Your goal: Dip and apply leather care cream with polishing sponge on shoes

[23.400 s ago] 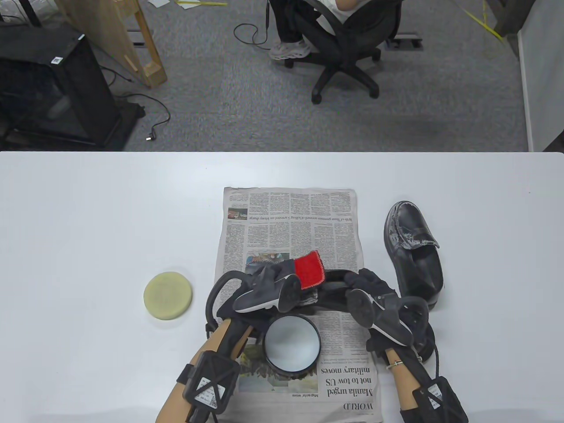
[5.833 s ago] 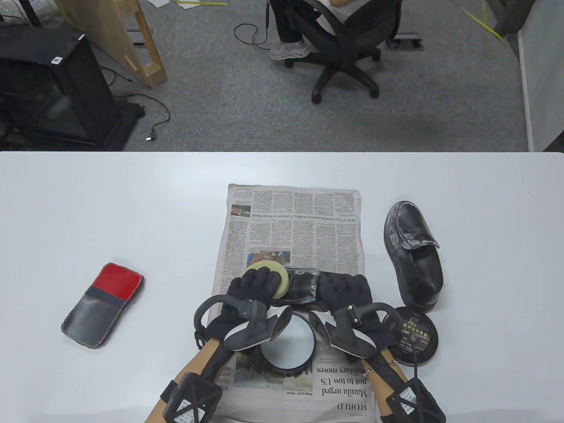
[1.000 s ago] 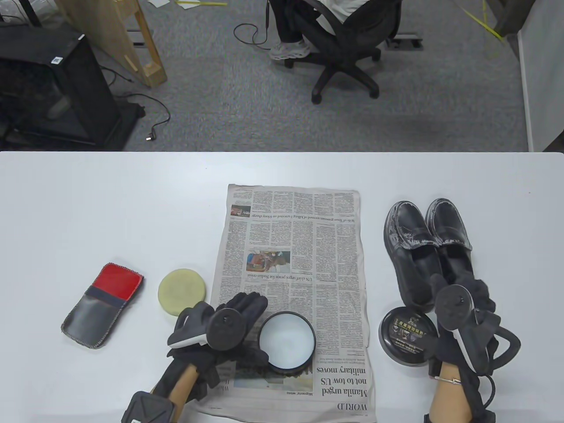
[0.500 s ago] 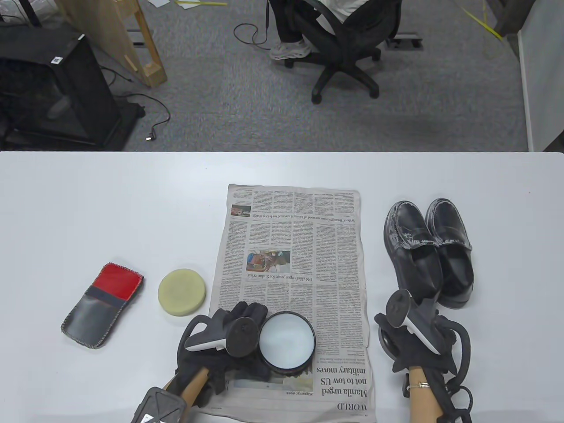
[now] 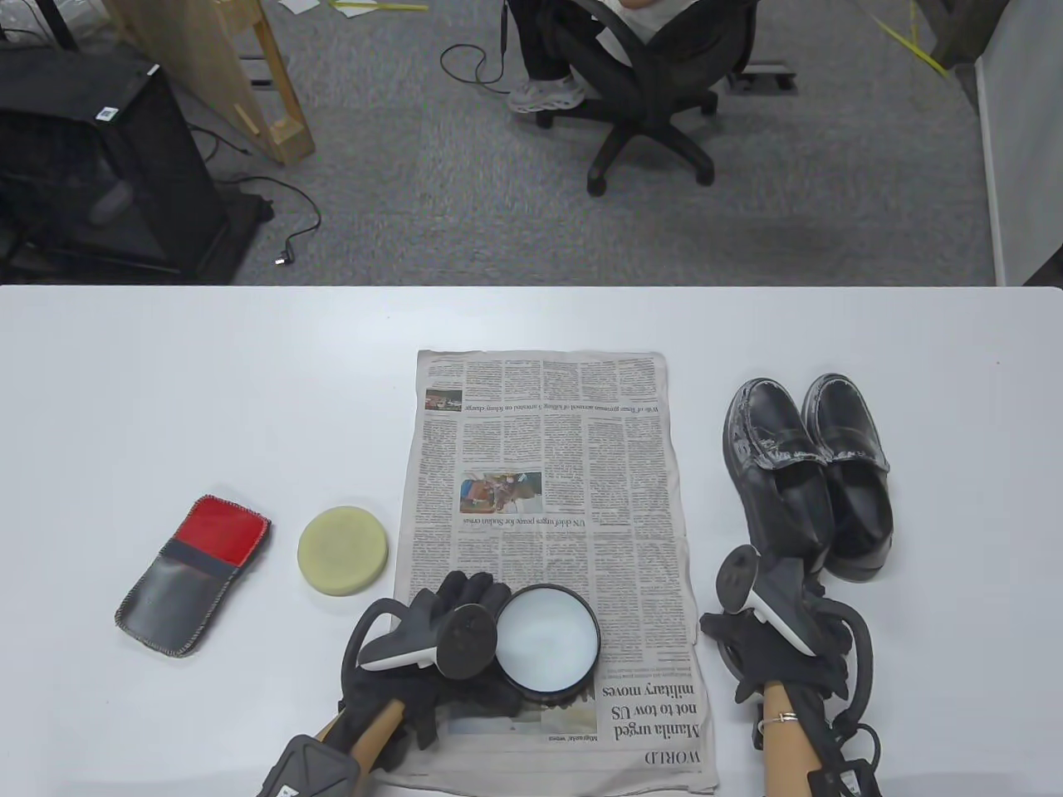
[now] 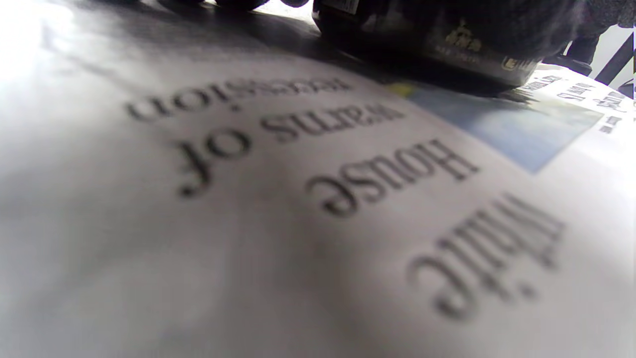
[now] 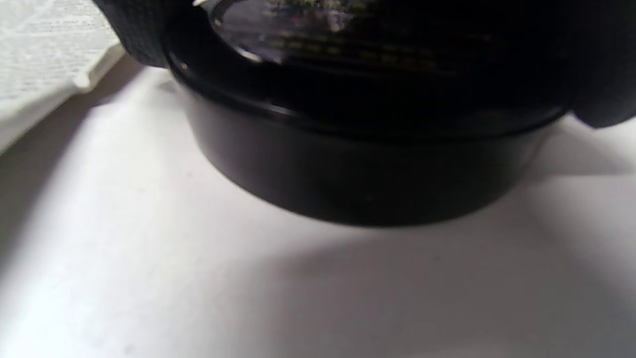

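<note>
The open cream jar [image 5: 549,638], black-walled with white cream inside, stands on the near end of the newspaper [image 5: 548,465]. My left hand [image 5: 471,604] grips its left side; in the left wrist view the jar [image 6: 449,47] sits at the top under dark glove. To the right of the paper my right hand [image 5: 768,635] covers the black lid [image 7: 367,164], and gloved fingers [image 7: 131,30] curl around its rim. Two black loafers [image 5: 781,469] [image 5: 851,465] stand side by side beyond that hand. The round yellow sponge [image 5: 343,552] lies left of the paper, untouched.
A red and grey cloth pouch [image 5: 193,574] lies at the left of the white table [image 5: 208,398]. Beyond the table's far edge are grey carpet, a person on an office chair [image 5: 648,91] and a black cabinet [image 5: 100,158].
My right hand left the shoes and came down over the black lid. My left hand closed in on the jar, and the jar and newspaper shifted slightly.
</note>
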